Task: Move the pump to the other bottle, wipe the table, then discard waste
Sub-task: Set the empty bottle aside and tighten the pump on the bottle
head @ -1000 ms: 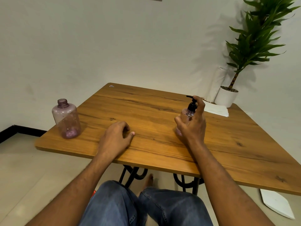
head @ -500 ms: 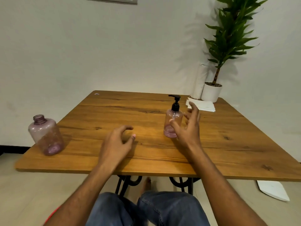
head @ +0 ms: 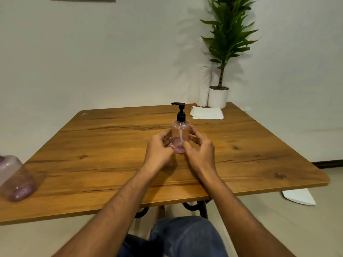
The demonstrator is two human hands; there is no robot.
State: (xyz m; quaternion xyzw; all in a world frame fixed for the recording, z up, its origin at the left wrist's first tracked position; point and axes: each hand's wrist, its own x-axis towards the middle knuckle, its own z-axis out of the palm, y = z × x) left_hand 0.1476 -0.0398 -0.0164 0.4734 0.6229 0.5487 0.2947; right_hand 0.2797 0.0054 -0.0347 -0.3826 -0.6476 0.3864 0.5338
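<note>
Bottle [head: 180,135] stands upright near the middle of the tabletop [head: 111,145], long axis vertical, pink liquid pooled at its base; the black pump [head: 179,111] is screwed on top, and I see its spout pointing left. My left hand [head: 158,151] cups the bottle's left side, fingers curled against the lower body; my right hand [head: 199,150] wraps the right side, thumb and fingertips pressing the plastic; both hands grip it between them. The second bottle [head: 15,178] sits well apart at the tabletop's left edge, open-necked, partly cut off by the frame. Folded white napkins [head: 207,113] lie at the far side, just beside a potted plant [head: 222,62] in the corner.
</note>
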